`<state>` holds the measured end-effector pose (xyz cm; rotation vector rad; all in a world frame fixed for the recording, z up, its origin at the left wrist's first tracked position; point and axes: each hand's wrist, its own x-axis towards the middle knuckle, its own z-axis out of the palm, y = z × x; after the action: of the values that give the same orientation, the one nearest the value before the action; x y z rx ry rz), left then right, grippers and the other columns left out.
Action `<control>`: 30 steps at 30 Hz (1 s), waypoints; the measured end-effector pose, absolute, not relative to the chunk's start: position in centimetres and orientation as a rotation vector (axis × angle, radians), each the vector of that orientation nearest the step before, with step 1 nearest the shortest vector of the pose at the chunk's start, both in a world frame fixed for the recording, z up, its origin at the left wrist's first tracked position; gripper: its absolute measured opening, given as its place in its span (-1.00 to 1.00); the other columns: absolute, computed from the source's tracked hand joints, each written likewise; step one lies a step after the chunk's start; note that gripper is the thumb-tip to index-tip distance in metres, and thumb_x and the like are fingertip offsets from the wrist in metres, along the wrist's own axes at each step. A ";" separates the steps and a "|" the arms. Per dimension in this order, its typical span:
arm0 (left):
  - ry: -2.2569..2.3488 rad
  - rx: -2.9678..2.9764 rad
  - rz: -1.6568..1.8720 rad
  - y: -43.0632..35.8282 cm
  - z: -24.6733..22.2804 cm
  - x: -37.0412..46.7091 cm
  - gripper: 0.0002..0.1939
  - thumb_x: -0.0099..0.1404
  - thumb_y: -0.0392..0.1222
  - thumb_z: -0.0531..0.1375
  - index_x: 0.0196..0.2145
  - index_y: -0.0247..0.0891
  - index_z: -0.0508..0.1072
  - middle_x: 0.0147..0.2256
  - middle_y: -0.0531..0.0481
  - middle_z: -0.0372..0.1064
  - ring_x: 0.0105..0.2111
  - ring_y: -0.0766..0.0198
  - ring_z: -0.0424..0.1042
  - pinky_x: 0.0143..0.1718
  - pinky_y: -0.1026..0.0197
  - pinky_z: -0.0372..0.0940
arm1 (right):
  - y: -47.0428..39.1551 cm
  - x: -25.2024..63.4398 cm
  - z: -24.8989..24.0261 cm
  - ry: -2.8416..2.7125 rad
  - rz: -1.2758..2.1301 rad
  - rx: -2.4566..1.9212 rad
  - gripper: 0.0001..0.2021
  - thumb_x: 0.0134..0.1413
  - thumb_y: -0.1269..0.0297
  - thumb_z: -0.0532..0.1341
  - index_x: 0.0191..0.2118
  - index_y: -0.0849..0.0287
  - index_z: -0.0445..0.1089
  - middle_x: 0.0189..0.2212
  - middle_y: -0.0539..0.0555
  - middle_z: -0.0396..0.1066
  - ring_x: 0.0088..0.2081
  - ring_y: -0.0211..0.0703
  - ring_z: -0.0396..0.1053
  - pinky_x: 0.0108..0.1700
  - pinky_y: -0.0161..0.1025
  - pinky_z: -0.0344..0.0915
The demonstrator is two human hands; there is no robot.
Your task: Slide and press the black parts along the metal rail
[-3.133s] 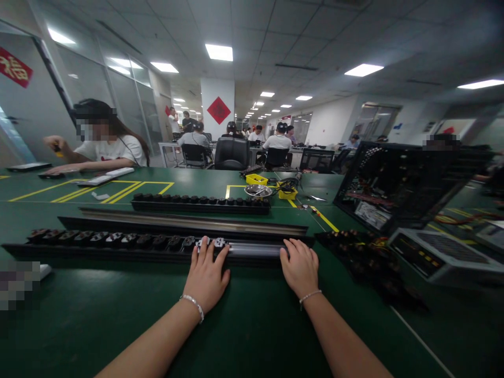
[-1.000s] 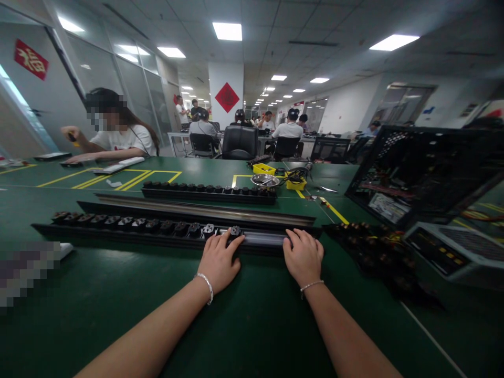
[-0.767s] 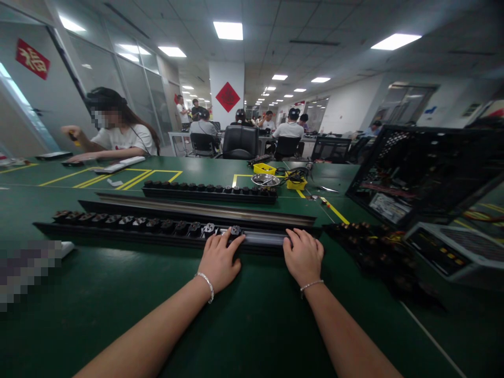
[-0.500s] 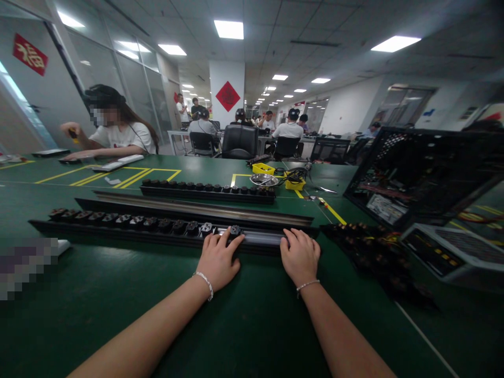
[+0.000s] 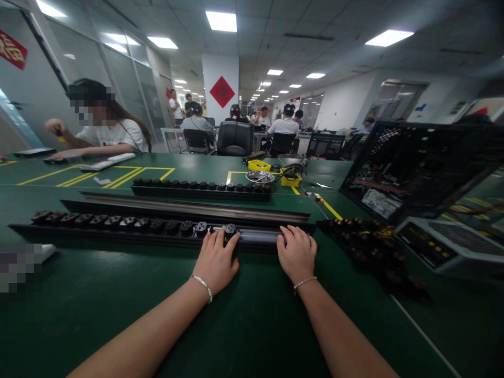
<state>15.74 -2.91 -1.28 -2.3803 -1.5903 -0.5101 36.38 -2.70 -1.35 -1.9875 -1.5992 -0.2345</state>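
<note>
A long black channel rail (image 5: 118,234) lies across the green table in front of me, with a row of black socket modules (image 5: 142,224) along its left and middle part. My left hand (image 5: 216,257) has its index finger and thumb closed on either side of one socket module (image 5: 230,229) at the right end of that row. To the right of it, a bare pale stretch (image 5: 258,237) of the channel shows. My right hand (image 5: 297,252) grips the rail near its right end, its fingers bent over the far edge.
Behind the rail lie a long black cover strip (image 5: 189,206) and another filled socket rail (image 5: 200,190). On the right are a pile of loose black modules (image 5: 370,252), a power supply unit (image 5: 444,247) and an open computer case (image 5: 417,173). A co-worker (image 5: 106,126) sits at the far left.
The whole view has shifted slightly, with the rail and background lying a little farther left. Both hands keep their places on the rail and the socket module.
</note>
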 end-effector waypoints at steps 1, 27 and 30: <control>-1.596 -2.369 -0.514 -3.0 -1.3 15.8 -0.40 0.13 -0.12 0.14 0.15 -0.11 0.21 0.14 -0.21 0.15 0.13 -0.07 0.13 0.18 -0.10 -0.04 | -2.7 36.4 -1.4 -1.598 -0.234 -1.985 -0.63 0.16 0.22 -0.02 0.00 0.11 0.40 0.05 0.11 0.34 0.13 -0.02 0.14 0.15 0.01 -0.13; -1.626 -2.515 -0.767 -2.8 -1.3 15.7 -0.58 0.08 -0.32 0.04 -0.05 -0.26 0.27 0.02 -0.17 0.31 0.11 0.08 0.19 0.24 -0.18 -0.20 | -2.7 36.4 -1.6 -1.611 -0.249 -1.967 -0.62 0.17 0.21 -0.02 0.01 0.10 0.39 0.05 0.12 0.33 0.13 0.00 0.14 0.17 0.07 -0.12; -1.657 -2.508 -0.802 -2.5 -1.5 15.6 -0.60 0.07 -0.33 0.03 -0.08 -0.31 0.26 -0.04 -0.20 0.33 0.07 0.08 0.23 0.25 -0.16 -0.20 | -2.9 36.0 -1.4 -1.655 -0.231 -1.937 -0.62 0.17 0.21 -0.03 0.02 0.10 0.37 0.06 0.11 0.32 0.15 0.00 0.12 0.19 0.11 -0.16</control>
<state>15.64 -2.52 -1.46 -2.5077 -1.6570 -0.8018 35.99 -2.90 -1.45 -1.9367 -1.6547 -0.2312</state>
